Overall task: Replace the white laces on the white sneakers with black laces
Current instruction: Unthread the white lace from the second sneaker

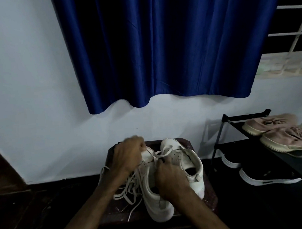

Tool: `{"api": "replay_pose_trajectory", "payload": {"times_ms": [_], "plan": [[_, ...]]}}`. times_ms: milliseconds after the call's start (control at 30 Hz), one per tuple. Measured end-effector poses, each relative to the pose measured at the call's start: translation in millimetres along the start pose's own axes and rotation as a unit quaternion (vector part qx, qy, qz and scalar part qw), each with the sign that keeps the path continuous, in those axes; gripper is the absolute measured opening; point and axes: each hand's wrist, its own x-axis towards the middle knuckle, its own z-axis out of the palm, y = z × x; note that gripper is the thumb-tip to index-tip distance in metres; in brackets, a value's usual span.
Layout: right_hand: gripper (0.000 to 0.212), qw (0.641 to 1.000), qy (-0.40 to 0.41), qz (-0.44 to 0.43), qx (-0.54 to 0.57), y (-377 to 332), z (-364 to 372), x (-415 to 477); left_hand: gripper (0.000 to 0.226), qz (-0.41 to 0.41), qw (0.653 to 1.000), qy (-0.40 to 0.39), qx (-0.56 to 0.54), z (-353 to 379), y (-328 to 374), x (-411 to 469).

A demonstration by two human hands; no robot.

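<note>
The white sneakers [184, 158] stand side by side on the dark stool [210, 195], at 6 o'clock in view. Your left hand [129, 154] curls around a white lace [163, 151], and your right hand [169, 178] pinches it at the eyelets. Draw out one crossing at a time toward 12 o'clock, steadying the shoe.

Near sneaker [157, 206]: white low-top, upright, toe pointing away, heel tab nearest; collar under right hand [169, 176], toe under curled fingers of left hand [128, 155]. Second sneaker [191, 166]: same kind, upright, touching first, just right of right fingertips. White lace [163, 151]: strands crossing between both hands' fingers, gripped by left, pinched by right. Loose lace loops [131, 182] heaped below left wrist, beside near sneaker.
</note>
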Motion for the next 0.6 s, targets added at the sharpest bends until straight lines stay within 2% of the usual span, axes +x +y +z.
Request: {"api": "replay_pose_trajectory", "payload": {"times_ms": [67,133,167,200,233,300,400,467,533,600], "plan": [[0.056,1.0,-0.005,0.008,0.011,-0.2,4.7,2.8,0.009,-0.103,0.981,0.119,-0.114,-22.3,-16.9,3.3],[0.051,1.0,-0.003,0.012,0.024,-0.4,7.8,4.7,0.007,-0.188,0.928,0.24,-0.216,-41.0,-36.8,4.6],[0.049,0.999,-0.003,0.014,0.03,-0.4,9.1,5.4,0.006,-0.205,0.913,0.267,-0.228,-45.8,-43.2,3.1],[0.046,0.999,0.0,0.014,0.035,0.1,10.3,5.6,0.004,-0.201,0.923,0.254,-0.208,-47.1,-46.5,1.5],[0.044,0.999,0.004,0.015,0.037,0.6,10.7,5.3,0.004,-0.181,0.946,0.206,-0.171,-44.4,-45.9,-0.2],[0.045,0.999,0.014,0.014,0.038,1.0,10.0,5.0,0.022,-0.116,0.983,0.086,-0.117,-30.7,-37.4,-4.6],[0.049,0.999,0.022,0.01,0.034,-0.7,7.4,4.2,0.039,-0.012,0.998,-0.014,-0.066,-10.2,-16.2,-4.6],[0.048,0.999,0.022,0.01,0.031,-1.5,6.4,3.2,0.044,0.026,0.996,-0.07,-0.046,3.8,-2.9,-2.3],[0.049,0.999,0.015,0.01,0.029,-1.6,5.0,2.0,0.032,0.024,0.993,-0.113,-0.026,15.4,5.2,1.1],[0.05,1.0,0.009,0.01,0.024,-1.2,4.1,1.7,0.017,0.013,0.994,-0.107,0.02,18.4,10.6,2.5]]}}
